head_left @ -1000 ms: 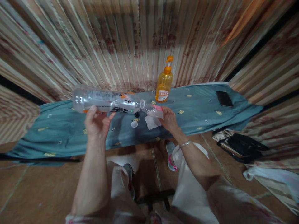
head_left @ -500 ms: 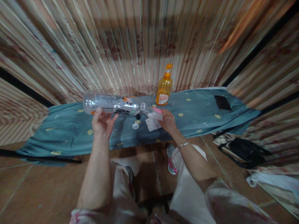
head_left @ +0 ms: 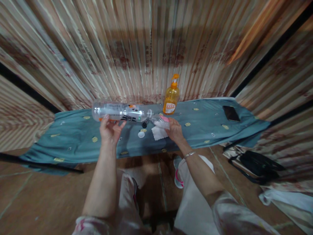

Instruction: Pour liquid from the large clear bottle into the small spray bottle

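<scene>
My left hand (head_left: 110, 129) is closed round the lower side of a large clear plastic bottle (head_left: 137, 113), which lies sideways in the air with its mouth to the right. In my right hand (head_left: 175, 130) is a smaller clear bottle (head_left: 158, 121) with a pink part near my fingers. The narrow end of the smaller bottle meets the mouth of the large one; I cannot tell whether it goes inside. Below them on the cloth lie a black cap (head_left: 144, 124), a white round lid (head_left: 141, 134) and a white scalloped cloth or tissue (head_left: 159, 133).
An orange pump bottle (head_left: 171, 99) stands at the back of the blue-green covered table (head_left: 80, 150). A dark phone (head_left: 231, 113) lies toward the right end. Striped curtains hang behind, with black poles at both sides. A black bag (head_left: 259, 163) is on the right.
The view has tilted slightly, so the table sits a little lower. Both hands keep their hold, and the two bottles stay mouth to mouth.
</scene>
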